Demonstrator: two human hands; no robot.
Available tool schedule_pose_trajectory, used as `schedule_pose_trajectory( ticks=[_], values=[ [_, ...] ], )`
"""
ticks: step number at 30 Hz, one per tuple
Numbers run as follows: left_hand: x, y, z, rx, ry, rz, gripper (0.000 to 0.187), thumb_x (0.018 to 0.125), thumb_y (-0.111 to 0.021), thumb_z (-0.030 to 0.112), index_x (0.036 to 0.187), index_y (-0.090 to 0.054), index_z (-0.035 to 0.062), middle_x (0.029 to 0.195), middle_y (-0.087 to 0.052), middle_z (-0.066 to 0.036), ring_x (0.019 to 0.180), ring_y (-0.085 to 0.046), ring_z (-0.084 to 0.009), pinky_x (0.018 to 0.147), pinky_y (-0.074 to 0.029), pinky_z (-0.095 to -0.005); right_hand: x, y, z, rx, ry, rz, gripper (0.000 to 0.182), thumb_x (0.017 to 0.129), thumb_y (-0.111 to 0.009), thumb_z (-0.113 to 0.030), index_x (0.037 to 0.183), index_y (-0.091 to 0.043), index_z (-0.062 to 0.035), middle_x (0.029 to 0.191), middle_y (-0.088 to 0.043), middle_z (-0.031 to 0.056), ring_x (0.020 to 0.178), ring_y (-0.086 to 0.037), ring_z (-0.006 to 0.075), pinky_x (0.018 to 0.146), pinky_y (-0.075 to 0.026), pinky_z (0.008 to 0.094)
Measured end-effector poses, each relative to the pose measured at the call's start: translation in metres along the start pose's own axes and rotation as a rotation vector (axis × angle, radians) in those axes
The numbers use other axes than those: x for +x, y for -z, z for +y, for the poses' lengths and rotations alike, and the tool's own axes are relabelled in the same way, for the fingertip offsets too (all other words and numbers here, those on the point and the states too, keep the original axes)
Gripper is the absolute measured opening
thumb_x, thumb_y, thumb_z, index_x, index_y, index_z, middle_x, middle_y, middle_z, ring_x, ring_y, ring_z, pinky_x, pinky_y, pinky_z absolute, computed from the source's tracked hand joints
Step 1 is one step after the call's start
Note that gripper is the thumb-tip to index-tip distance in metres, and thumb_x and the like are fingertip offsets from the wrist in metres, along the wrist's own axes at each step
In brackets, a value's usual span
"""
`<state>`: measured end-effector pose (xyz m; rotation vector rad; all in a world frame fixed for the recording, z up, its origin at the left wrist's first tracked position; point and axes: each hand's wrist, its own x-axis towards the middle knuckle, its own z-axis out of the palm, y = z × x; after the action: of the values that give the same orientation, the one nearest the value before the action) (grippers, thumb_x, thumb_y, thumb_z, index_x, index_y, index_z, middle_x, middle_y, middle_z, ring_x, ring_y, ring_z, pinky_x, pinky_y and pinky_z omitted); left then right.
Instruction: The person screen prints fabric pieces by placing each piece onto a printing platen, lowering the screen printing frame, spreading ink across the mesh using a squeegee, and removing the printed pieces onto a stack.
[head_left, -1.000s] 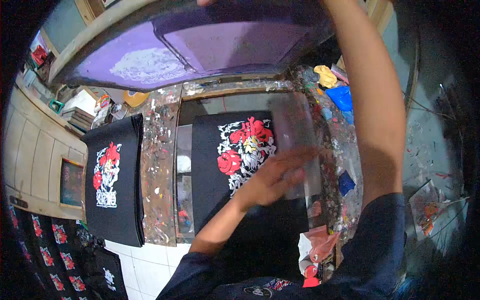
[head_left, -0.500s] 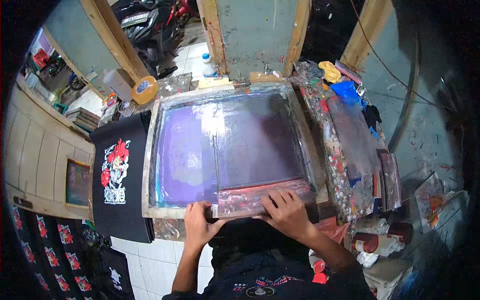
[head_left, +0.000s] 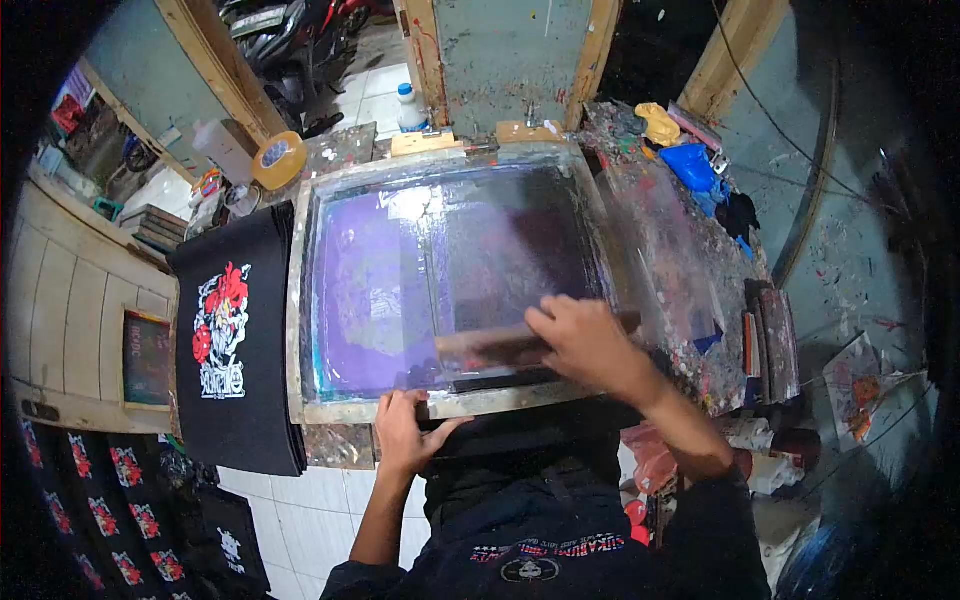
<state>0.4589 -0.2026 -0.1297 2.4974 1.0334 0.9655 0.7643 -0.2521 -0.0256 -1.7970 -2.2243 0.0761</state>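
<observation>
On the screen frame, near its front edge, a squeegee is clasped by the right hand, fingers curled over it. The frame's front rail is pinched by the left hand, thumb on top. Purple mesh lies open toward the back edge. The squeegee's blade is blurred and partly covered.

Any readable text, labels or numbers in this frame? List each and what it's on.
Nothing reads cleanly.
Stacked black shirt: white lettering under the red print, too stylised and small to read.
Back of the person's dark shirt: a line of small letters above a round emblem, blurred.
Tape roll and bottle: no legible label.
</observation>
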Motion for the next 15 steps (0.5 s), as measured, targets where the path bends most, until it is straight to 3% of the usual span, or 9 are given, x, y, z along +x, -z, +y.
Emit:
schedule_pose_trajectory(
  ticks=[3, 4, 7, 8, 12, 15],
  values=[
    [0.006, 0.003, 0.0, -0.027, -0.03, 0.032, 0.065, 0.061, -0.1, 0.043, 0.096, -0.064, 0.0022, 0.079, -0.056, -0.006, 0.07, -0.053, -0.0252, 0.063, -0.042, -0.0376, -0.024, -0.013, -0.015, -0.026, -0.008, 0.07, 0.035, 0.081, -0.08, -0.03, 0.099, -0.06, -0.0079, 0.093, -0.06, 0.0091, 0.09, -0.066, 0.0309, 0.071, -0.053, 0.0445],
    [0.006, 0.005, 0.001, -0.032, -0.03, 0.037, 0.065, 0.061, -0.1, 0.043, 0.096, -0.064, 0.0024, 0.078, -0.056, -0.006, 0.07, -0.053, -0.0244, 0.063, -0.041, -0.037, -0.026, -0.013, -0.019, -0.057, -0.003, 0.072, 0.032, 0.081, -0.079, -0.03, 0.096, -0.06, -0.009, 0.093, -0.058, 0.0083, 0.088, -0.064, 0.0295, 0.07, -0.052, 0.0422],
    [0.013, 0.012, 0.004, -0.041, -0.059, 0.05, 0.064, 0.06, -0.101, 0.043, 0.094, -0.064, 0.0028, 0.077, -0.056, -0.005, 0.067, -0.052, -0.0233, 0.063, -0.04, -0.0365, -0.007, -0.012, -0.017, -0.112, 0.023, 0.112, 0.021, 0.081, -0.069, -0.011, 0.101, -0.062, -0.0088, 0.095, -0.061, 0.0089, 0.092, -0.067, 0.0284, 0.071, -0.054, 0.0422],
    [0.014, 0.014, 0.005, -0.041, -0.055, 0.049, 0.064, 0.06, -0.101, 0.042, 0.094, -0.064, 0.003, 0.077, -0.056, -0.005, 0.067, -0.052, -0.0232, 0.063, -0.04, -0.0366, 0.009, -0.019, -0.005, -0.164, 0.029, 0.137, 0.02, 0.082, -0.07, -0.012, 0.1, -0.062, -0.0093, 0.096, -0.061, 0.0091, 0.093, -0.067, 0.0281, 0.071, -0.054, 0.0417],
    [0.014, 0.014, 0.004, -0.043, -0.079, 0.053, 0.063, 0.06, -0.1, 0.042, 0.093, -0.063, 0.0035, 0.077, -0.056, -0.005, 0.067, -0.052, -0.0235, 0.063, -0.04, -0.0368, 0.106, -0.035, 0.07, -0.155, 0.009, 0.26, 0.029, 0.086, -0.076, -0.028, 0.102, -0.062, -0.0084, 0.099, -0.065, 0.0118, 0.097, -0.068, 0.0344, 0.077, -0.055, 0.0481],
    [0.011, 0.013, 0.003, -0.017, -0.051, 0.015, 0.067, 0.058, -0.102, 0.042, 0.096, -0.063, 0.0034, 0.079, -0.057, -0.006, 0.071, -0.053, -0.025, 0.065, -0.045, -0.0386, 0.167, -0.035, 0.121, -0.175, -0.029, 0.22, 0.043, 0.085, -0.078, -0.042, 0.104, -0.062, -0.0068, 0.102, -0.068, 0.0151, 0.098, -0.07, 0.0389, 0.081, -0.056, 0.0507]
  ],
)
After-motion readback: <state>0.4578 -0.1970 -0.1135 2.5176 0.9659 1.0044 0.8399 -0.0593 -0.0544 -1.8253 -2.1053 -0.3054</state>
